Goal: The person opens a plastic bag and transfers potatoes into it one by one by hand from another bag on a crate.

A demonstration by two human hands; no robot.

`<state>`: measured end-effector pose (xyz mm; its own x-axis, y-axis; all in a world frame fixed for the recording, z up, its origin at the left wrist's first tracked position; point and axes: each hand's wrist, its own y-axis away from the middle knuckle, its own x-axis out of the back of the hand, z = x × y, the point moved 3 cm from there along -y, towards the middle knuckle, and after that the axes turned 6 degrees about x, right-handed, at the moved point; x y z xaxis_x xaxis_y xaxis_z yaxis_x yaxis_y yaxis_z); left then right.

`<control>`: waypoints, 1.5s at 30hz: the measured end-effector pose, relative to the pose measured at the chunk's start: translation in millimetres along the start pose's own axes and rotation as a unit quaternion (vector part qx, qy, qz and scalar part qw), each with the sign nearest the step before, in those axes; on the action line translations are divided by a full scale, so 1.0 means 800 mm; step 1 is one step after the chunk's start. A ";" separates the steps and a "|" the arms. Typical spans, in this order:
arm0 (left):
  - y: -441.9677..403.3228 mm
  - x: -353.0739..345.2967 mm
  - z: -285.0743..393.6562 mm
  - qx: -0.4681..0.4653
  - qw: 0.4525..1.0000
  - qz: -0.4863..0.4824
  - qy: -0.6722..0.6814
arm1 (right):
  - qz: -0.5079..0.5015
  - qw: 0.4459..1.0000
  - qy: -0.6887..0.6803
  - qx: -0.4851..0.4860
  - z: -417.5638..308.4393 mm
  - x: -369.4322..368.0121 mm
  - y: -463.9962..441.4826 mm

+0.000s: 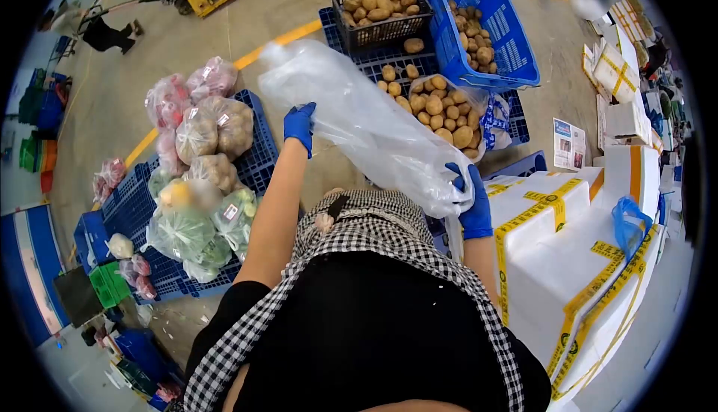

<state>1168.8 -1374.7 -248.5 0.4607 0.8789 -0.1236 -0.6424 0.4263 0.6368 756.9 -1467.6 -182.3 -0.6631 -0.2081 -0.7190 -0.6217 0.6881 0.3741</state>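
Across the concrete floor (262, 9) runs a yellow line (293, 35), with a stack of white foam boxes (572, 255) bound in printed yellow tape at the right. To the left, a blue pallet (138, 201) carries knotted clear bags: leafy greens (179, 229) toward its near end, round brown produce (233, 124) farther up and pinkish-red produce (213, 79) at the far end. Straight ahead, a second blue pallet (420, 60) bears potatoes in several containers. In front of this pallet, and partly hiding it, a long clear plastic bag (366, 124) stretches slantwise between the person's two blue-gloved hands. A tall blue basket (510, 34), partly filled with potatoes, stands at the far right of that pallet, just beside a lower black crate (389, 32) heaped with more. Nearer lies a bulging pile of potatoes (447, 113) in an open bag. The right grip (471, 201) pinches the gathered lower end of the plastic bag; the left grip (299, 126) closes on its near edge toward the other end, the thumb hidden. A printed sheet (569, 144) lies beyond the foam boxes, and one loose potato (413, 45) rests just beside the black crate.
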 end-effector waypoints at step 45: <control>0.283 0.100 0.171 -0.503 0.635 0.341 -0.477 | -0.239 0.336 0.733 0.542 0.118 -0.485 -0.205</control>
<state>1144.1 -1237.4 -9.8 -0.2820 0.6071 0.7429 -0.7364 0.3594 -0.5732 1155.4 -1434.0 -20.0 -0.5822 -0.0467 0.8117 -0.8129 0.0169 -0.5821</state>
